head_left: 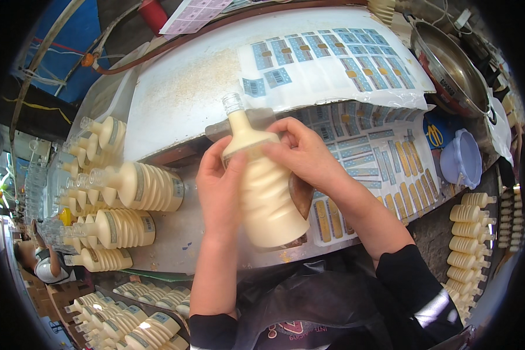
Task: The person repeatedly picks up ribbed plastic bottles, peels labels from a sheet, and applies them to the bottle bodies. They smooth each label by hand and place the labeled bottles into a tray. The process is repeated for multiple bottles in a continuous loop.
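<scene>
In the middle, a cream-coloured bottle [267, 201] with a twisted, ribbed body and a see-through threaded neck lies tilted, neck pointing away from me. My left hand [219, 181] grips its left side, thumb on the shoulder. My right hand [309, 153] closes on the right side of the shoulder, thumb and fingers pressed along a narrow band there. Under the bottle is a brown support [300, 195], mostly hidden. Right of it lie sheets of gold and blue labels [361, 160], partly behind my right forearm.
More cream bottles [151, 186] lie stacked on the left, with others [149, 329] below at lower left and a pile [469, 239] at right. Further label sheets [326, 49] cover the white raised board [175, 87]. A lilac bucket [461, 158] and metal pan [449, 64] stand right. A person [46, 262] is far left.
</scene>
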Motion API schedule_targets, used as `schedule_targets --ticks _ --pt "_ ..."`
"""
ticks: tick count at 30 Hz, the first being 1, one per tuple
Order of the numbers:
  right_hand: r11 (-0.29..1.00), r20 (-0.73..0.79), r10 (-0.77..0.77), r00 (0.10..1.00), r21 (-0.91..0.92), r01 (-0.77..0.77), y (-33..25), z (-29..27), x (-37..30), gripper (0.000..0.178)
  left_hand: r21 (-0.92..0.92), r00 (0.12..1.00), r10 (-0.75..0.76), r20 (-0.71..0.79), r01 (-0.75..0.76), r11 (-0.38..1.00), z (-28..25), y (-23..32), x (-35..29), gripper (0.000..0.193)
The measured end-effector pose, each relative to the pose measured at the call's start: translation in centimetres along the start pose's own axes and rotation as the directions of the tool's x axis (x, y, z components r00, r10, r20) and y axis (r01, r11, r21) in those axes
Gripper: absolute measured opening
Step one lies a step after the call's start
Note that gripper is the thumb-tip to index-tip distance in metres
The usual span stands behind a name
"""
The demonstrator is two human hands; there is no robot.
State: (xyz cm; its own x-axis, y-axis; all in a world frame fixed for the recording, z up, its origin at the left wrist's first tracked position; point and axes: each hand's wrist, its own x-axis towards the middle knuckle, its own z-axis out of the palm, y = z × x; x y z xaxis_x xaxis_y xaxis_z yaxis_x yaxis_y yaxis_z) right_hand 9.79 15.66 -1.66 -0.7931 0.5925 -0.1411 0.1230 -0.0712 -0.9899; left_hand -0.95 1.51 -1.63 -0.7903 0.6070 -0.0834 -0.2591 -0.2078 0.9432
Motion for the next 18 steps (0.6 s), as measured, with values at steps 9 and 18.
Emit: schedule_targets --ticks 9,18 --pt "1.000 0.005 0.000 1.000 0.010 0.000 0.3 0.0 0.2 0.047 -0.018 1.000 0.004 -0.003 -0.004 1.000 0.0 0.0 0.1 0.035" --pt "0.970 0.109 0.121 0.987 0.197 -0.141 -1.1 -0.9 0.0 0.025 0.015 1.000 -0.016 -0.014 0.017 1.000 0.1 0.1 -0.1 0.043"
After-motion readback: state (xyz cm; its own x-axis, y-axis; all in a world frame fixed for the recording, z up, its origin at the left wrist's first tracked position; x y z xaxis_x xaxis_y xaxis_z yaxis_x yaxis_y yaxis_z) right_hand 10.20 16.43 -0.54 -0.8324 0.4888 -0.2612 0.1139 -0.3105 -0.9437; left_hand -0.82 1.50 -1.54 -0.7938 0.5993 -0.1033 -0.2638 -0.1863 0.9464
